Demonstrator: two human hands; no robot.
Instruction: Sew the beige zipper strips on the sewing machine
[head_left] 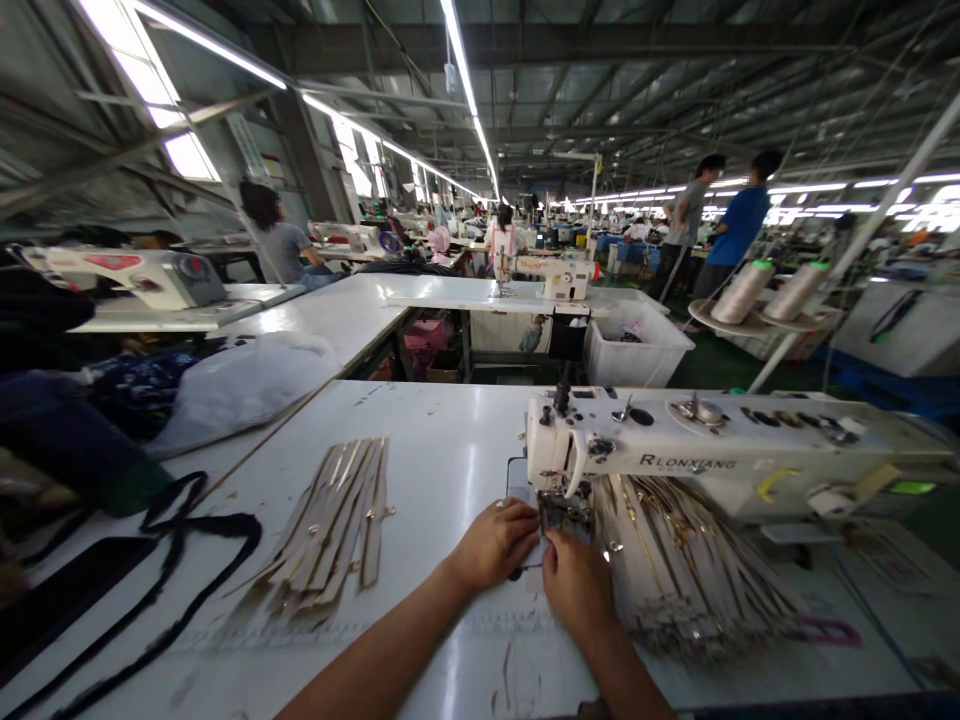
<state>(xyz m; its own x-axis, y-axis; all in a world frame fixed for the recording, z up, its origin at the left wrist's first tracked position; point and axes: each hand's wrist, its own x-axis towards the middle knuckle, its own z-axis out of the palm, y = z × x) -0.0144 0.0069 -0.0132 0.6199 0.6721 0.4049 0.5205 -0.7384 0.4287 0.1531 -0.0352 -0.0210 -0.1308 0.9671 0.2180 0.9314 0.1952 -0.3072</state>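
Observation:
A white sewing machine [645, 440] stands on the white table at the right. Just below its needle area are both hands, close together. My left hand [496, 543] has its fingers bent and pressed together at the needle plate. Beside it, my right hand [579, 578] is closed, thumb side toward the plate. What lies between the fingers is too small to make out. To the left lies a fanned stack of beige strips [337, 525] with gold metal parts. A larger bundle of similar strips [675, 560] lies under the machine arm, right of my right hand.
Black straps [217, 530] and a white plastic bag [247, 385] lie at the left. Two thread cones [742, 292] rise behind the machine. A white bin [637, 345] stands beyond the table. Other people and machines are farther back.

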